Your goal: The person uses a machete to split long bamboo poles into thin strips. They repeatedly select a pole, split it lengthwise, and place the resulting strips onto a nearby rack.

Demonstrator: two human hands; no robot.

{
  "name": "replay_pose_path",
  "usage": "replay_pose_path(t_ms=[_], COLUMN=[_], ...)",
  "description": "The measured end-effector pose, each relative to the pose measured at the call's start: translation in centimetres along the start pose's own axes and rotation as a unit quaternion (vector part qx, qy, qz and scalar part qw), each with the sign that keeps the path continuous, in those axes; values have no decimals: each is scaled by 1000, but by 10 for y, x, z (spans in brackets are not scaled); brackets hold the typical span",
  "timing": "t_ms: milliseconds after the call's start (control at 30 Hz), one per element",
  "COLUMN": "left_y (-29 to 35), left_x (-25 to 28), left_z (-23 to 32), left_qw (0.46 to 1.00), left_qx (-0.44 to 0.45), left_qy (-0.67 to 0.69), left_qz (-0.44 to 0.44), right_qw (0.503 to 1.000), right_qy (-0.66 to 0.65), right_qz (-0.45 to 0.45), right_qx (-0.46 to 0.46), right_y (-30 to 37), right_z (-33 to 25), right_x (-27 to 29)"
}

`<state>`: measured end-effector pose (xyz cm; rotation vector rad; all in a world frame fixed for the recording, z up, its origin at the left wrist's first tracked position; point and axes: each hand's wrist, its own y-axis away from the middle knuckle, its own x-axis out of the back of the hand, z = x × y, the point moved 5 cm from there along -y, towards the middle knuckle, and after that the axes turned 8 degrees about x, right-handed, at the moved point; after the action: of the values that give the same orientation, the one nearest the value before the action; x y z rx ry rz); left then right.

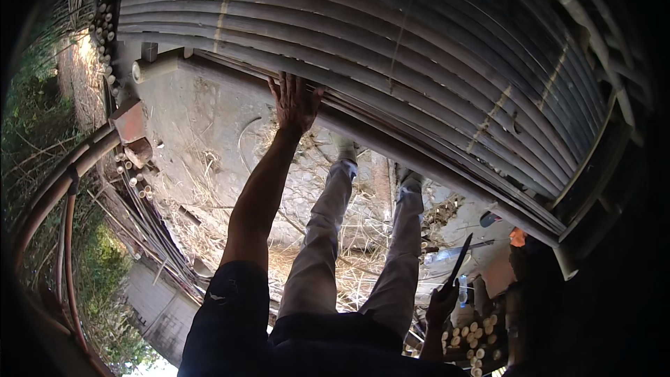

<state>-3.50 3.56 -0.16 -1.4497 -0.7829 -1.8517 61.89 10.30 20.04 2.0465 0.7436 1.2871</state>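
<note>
A platform of long bamboo slats (335,35) fills the upper part of the view, with a thick bamboo pole (230,78) along its near edge. My left hand (296,103) rests at that edge, fingers stretched out and apart against the slats, thumb to the right. It holds nothing that I can see. Low at the right, away from the platform, my right hand (441,304) is closed around the handle of a knife (461,260). The dark blade points up and slightly right. Shadow hides part of the right hand's fingers.
Dry straw (202,227) litters the ground around my feet. A stack of cut bamboo ends (474,338) and a clear plastic bottle (463,290) are at lower right. An orange item (517,237) lies under the platform's right end. Bricks (129,122) and bamboo poles (157,237) are at left.
</note>
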Motion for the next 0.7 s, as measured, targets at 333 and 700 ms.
replay_pose_path(t_ms=[333, 700], left_y=[-38, -41], left_x=[22, 12], left_z=[-62, -58], left_qw=[991, 998], left_qx=[-20, -3], left_qy=[-13, 41], left_qz=[-131, 38], right_qw=[949, 721], right_qy=[82, 106], right_qz=[-95, -344], right_qx=[288, 592], right_y=[-50, -88], right_z=[-223, -612], right_x=[-88, -288])
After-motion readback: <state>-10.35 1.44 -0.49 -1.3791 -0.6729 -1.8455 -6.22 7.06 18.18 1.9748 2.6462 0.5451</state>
